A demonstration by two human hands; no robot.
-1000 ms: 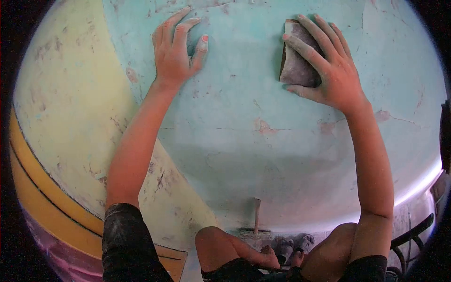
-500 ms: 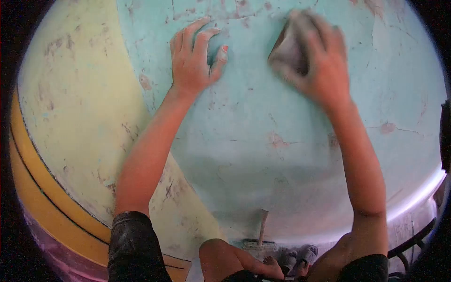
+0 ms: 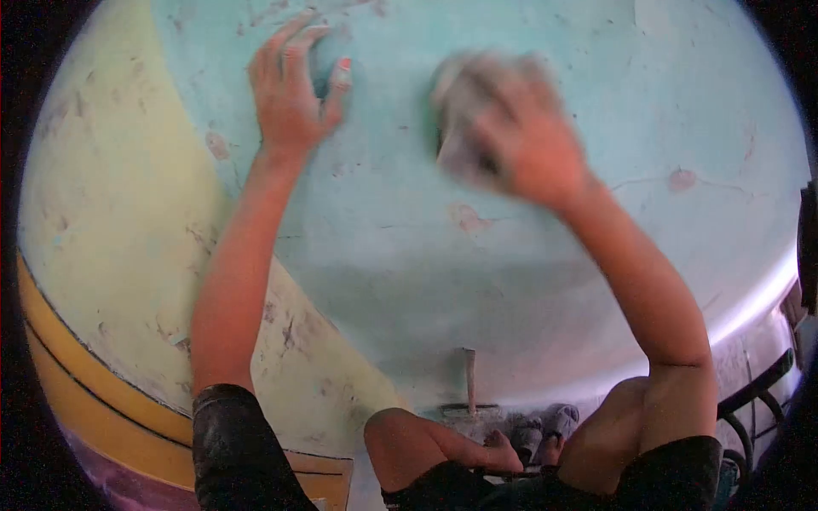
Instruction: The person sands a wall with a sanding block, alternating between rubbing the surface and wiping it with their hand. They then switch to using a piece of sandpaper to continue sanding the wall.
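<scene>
My left hand [image 3: 290, 98] rests with its fingertips against the turquoise wall [image 3: 375, 230], fingers apart and bent, holding nothing. The thumb, with a red mark at its nail, points up. To the right, my right hand [image 3: 537, 136] is closed over a greyish, dusty sheet that looks like sandpaper [image 3: 464, 157], pressed to the wall. Motion blurs its fingers and the sheet's upper edge. Worn reddish patches [image 3: 469, 219] and thin cracks mark the paint around both hands.
Pale yellow paint [image 3: 111, 170] covers the wall's left side, above an orange panel [image 3: 111, 392]. A tool with an upright handle [image 3: 470, 379] leans at the wall's foot. Slippers [image 3: 560, 422] are beside my bare foot. A black curved metal frame [image 3: 758, 392] stands at right.
My right hand has moved left and down across the wall with the sandpaper. My left hand keeps its spread pose on the wall. The whole view has shifted somewhat.
</scene>
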